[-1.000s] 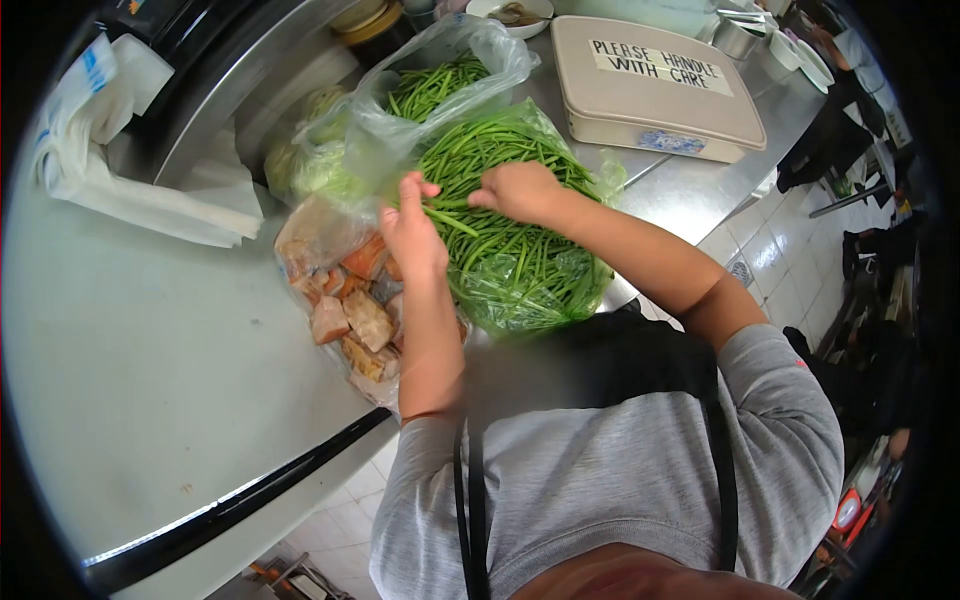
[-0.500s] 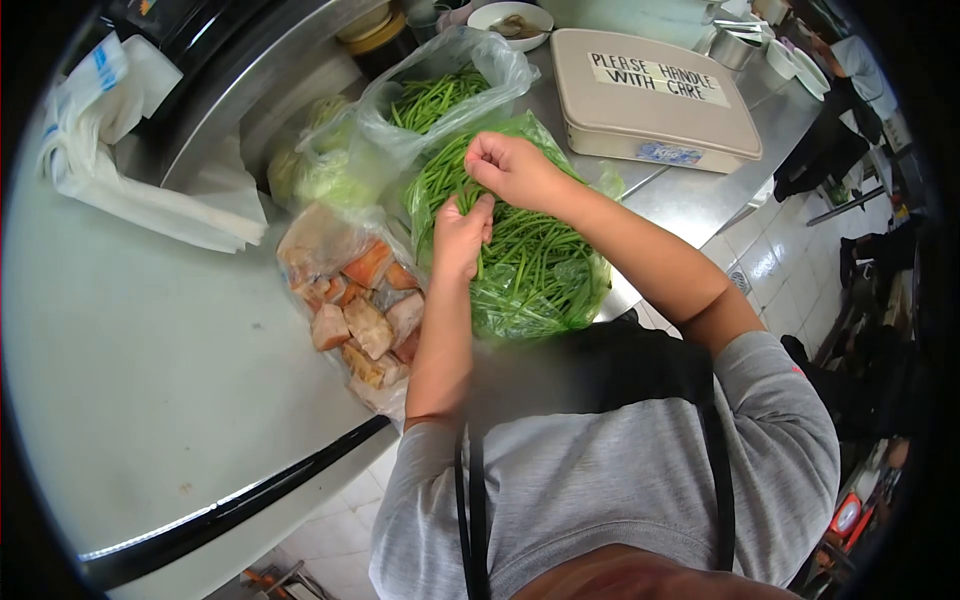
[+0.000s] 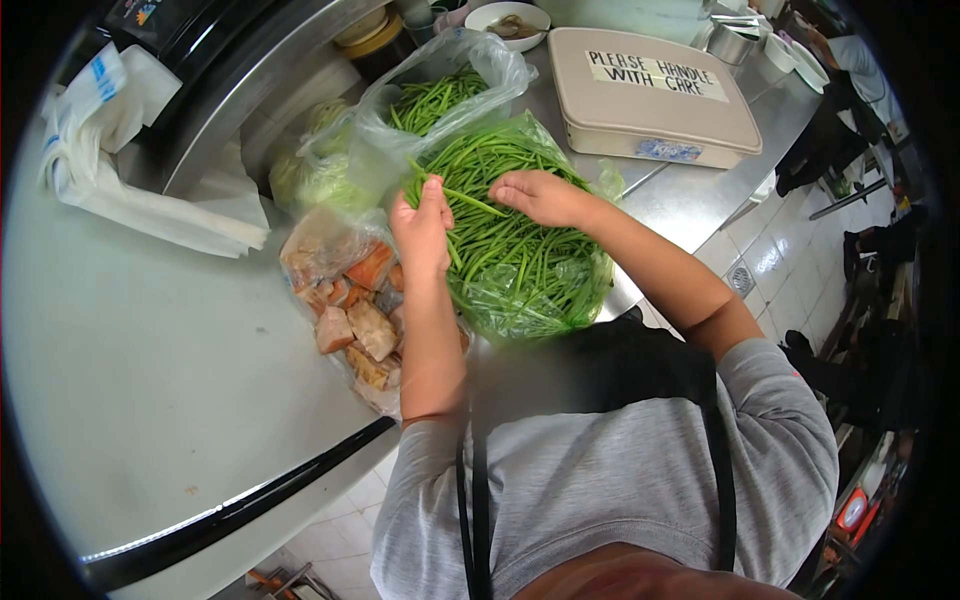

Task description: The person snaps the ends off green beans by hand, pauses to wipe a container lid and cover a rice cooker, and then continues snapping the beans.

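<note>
A clear green plastic bag (image 3: 540, 310) holds a big heap of cut green beans (image 3: 530, 235). Over its left side, my left hand (image 3: 424, 228) is closed around a few green beans, and one sticks out to the right between thumb and fingers. My right hand (image 3: 540, 197) hovers over the heap with its fingertips pinched together, close to the end of that bean. Whatever the right fingers hold is hidden. Behind my hands, a second clear bag (image 3: 500, 65) contains more green beans (image 3: 436, 102).
Left of the beans lie a bag of meat chunks (image 3: 372, 330) and a bagged pale green vegetable (image 3: 330, 175). A beige lidded box (image 3: 655, 95) stands at the back right, near a white bowl (image 3: 508, 14). White plastic bags (image 3: 150, 195) rest on the glass-like counter (image 3: 160, 370).
My hands were close together over the heap and have moved apart. The left shifted left and slightly up, bringing a bean into clear view; the right moved right and down.
</note>
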### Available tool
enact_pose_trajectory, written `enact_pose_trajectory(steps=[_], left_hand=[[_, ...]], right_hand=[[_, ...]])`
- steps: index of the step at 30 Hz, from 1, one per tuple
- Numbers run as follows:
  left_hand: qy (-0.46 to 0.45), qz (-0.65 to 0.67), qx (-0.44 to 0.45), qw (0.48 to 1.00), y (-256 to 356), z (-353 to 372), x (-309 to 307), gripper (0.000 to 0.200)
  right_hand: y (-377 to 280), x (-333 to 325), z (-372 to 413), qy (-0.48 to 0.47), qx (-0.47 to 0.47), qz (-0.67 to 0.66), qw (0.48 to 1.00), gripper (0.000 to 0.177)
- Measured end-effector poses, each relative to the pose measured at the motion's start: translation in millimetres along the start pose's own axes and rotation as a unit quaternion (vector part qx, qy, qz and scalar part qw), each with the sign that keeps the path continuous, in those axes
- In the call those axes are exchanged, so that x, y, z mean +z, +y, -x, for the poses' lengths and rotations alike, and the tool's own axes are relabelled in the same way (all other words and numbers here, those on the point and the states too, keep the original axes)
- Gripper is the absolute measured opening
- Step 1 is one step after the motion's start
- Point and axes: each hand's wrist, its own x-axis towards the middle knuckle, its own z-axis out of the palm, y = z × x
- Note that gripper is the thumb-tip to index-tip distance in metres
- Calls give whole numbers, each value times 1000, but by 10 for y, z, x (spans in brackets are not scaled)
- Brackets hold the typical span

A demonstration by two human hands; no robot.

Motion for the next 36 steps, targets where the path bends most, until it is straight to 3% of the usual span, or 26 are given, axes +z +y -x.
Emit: enact_pose_trajectory(steps=[4, 7, 10, 13, 17, 20, 21, 23, 26, 29, 33, 35, 36], left_hand=[[24, 45, 25, 998, 64, -17, 10, 15], [45, 79, 39, 995, 33, -46, -21, 14], [41, 106, 19, 993, 22, -56, -47, 13], [15, 136, -19, 990, -54, 15, -24, 12], [-6, 249, -67, 966, -63, 79, -2, 11], [-8, 208, 28, 978, -36, 190, 84, 11], [-7, 191, 65, 980, -28, 228, 95, 10], [-6, 157, 136, 978, -16, 291, 112, 9], [59, 98, 203, 973, 53, 211, 76, 6], [99, 150, 74, 981, 78, 158, 9, 3], [33, -69, 8, 997, -107, 80, -154, 13], [18, -211, 0, 977, -256, 31, -159, 16], [-11, -298, 1, 954, -376, -16, -224, 27]], right_hand=[[-130, -69, 42, -111, 41, -39, 992, 19], [-118, -66, 6, -62, 41, -115, 991, 16], [-118, -40, -59, 103, 0, -150, 983, 15], [-323, -97, -160, 185, 0, -319, 930, 14], [-576, -99, -207, 232, -23, -358, 904, 14], [-376, -128, -353, 299, -5, -155, 942, 14], [-287, -142, -390, 309, -34, -28, 950, 13], [-129, -179, -387, 313, -89, 226, 918, 13], [-55, -140, -207, 68, 40, 336, 938, 13], [-16, 47, -33, 69, -87, 385, 916, 12], [110, 188, 20, -4, -61, 455, 889, 15], [121, 193, 10, -6, -68, 456, 887, 13], [114, 190, 2, -6, -72, 456, 887, 12]])
